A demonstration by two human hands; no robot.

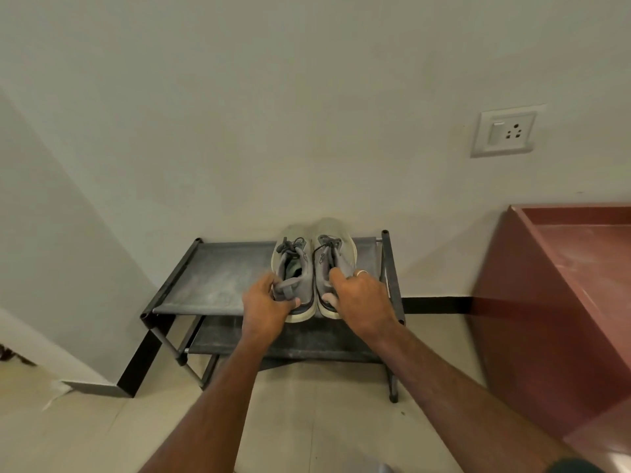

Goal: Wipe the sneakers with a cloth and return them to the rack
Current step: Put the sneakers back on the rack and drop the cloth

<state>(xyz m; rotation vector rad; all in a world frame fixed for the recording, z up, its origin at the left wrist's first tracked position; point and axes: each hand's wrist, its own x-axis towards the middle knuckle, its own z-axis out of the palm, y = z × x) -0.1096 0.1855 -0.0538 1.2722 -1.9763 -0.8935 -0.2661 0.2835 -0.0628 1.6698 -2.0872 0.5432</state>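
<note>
on rack's top shelf (218, 278): left hand (264, 303) and right hand (362, 302) fingers curled round sneakers' (309, 268) heels; light, soft uppers, firmest hold there

A low black rack (211, 278) with two tiers stands on the pale tiled floor (307, 421), pushed against the wall. Its top shelf is a dusty dark sheet stretched between metal bars. On the right part of that shelf sit two grey sneakers, the left sneaker (293, 268) and the right sneaker (333, 259), side by side and touching, toes toward the wall, heels at the front edge. The lower shelf (307, 339) shows dark beneath.
</note>
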